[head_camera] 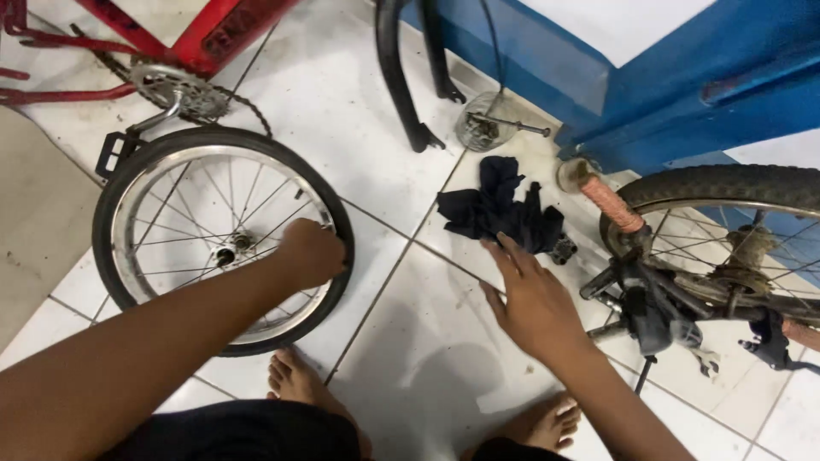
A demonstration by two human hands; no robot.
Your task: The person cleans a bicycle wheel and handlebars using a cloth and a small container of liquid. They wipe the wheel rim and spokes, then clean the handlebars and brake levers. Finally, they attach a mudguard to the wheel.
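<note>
**spoke_fan:** Down on the white tile floor (pixel 401 358) sits a loose small wheel (pixel 222 239), lying flat with its tyre on the rim; the left hand (pixel 312 252) rests on the right side of that tyre, fingers curled over it, looks like a closed grip on the rubber. Right hand (pixel 534 303) is spread open and flat, holding nothing, fingertips just touching the edge of a dark rag (pixel 504 209) crumpled on the floor.

**tubeless_tom:** So how far along would you say? Wheel's already off the bike, clearly; the red frame (pixel 196 34) lies at top left with its chainring (pixel 179 90) and chain bare, and a black fork (pixel 401 77) stands with nothing in it. Nothing's been refitted yet by the look of it, so I'd guess most of the work is left.

**spoke_fan:** Agreed; small metal bits sit in a clear cup (pixel 483 124) near the blue wall (pixel 683 94), and a second bigger wheel (pixel 735 230) with a grimy orange grip (pixel 611 205) lies at right. Person's barefoot, crouched; tiles are smudged; a tan mat edge shows at far left.
</note>
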